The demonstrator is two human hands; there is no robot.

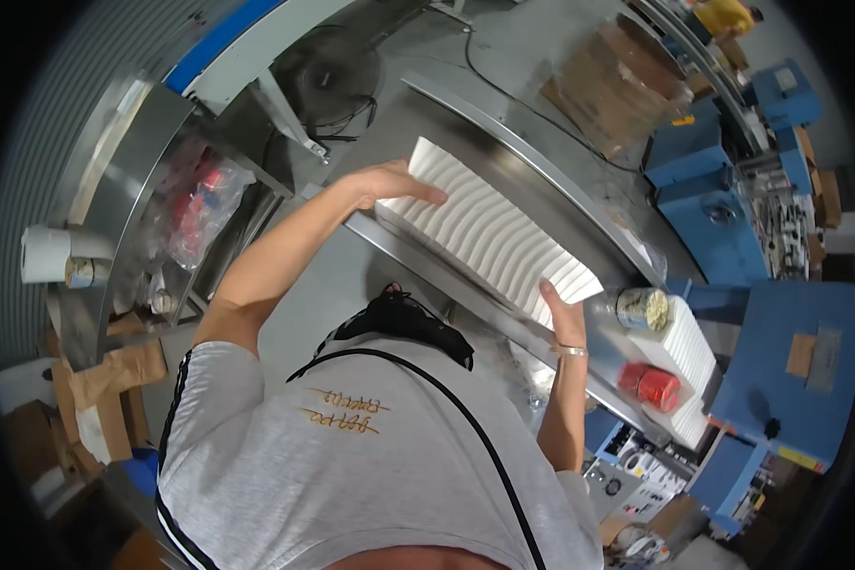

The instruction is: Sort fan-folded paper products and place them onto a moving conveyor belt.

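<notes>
A long row of white, ribbed, paper-like pieces (492,226) stands pressed side by side over a metal trough (546,179). My left hand (395,183) grips its far left end, with the thumb lying over the top ridges. At the near right end my right hand (564,314) is closed against the row, its thumb upright on the side. Most fingers of both hands are hidden behind the pieces. I cannot tell whether the row rests on the trough or is held just above it.
Right of my right hand, a second white stack (695,347) carries a red roll-shaped thing (649,387); a jar with a pale top (642,310) is beside it. Blue machines (779,361) stand at right. At left is a metal shelf (114,228) with plastic bags (199,204). A cardboard box (619,84) sits beyond.
</notes>
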